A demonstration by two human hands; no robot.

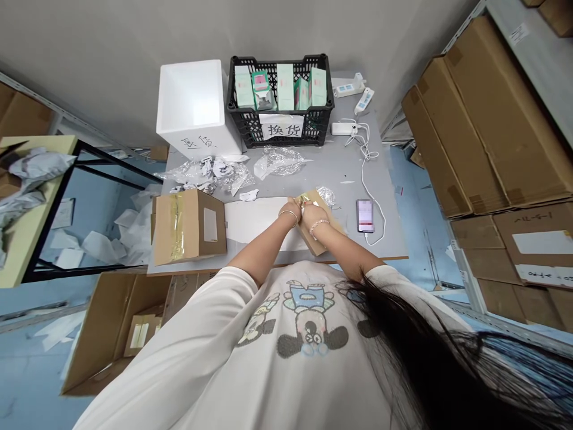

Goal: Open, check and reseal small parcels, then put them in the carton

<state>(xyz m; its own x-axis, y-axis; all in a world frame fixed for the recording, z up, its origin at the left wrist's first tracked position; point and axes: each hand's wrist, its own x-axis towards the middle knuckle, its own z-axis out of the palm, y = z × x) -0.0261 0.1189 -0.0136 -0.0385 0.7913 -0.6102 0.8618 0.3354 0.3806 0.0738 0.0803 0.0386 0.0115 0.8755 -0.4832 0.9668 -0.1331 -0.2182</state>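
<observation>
- Taped carton: on the table, left side.
- Left hand: at the small box, grip too hidden to tell.
- Small box: on the table, beneath both hands.
- Right hand: fingers curled, perhaps around something; cannot tell.
- Phone: lying farther right.

By the front edge of the surface, the left hand and right hand partly hide a cardboard box; the reddish bit between them is too small to identify; the smartphone screen is blurred.
</observation>
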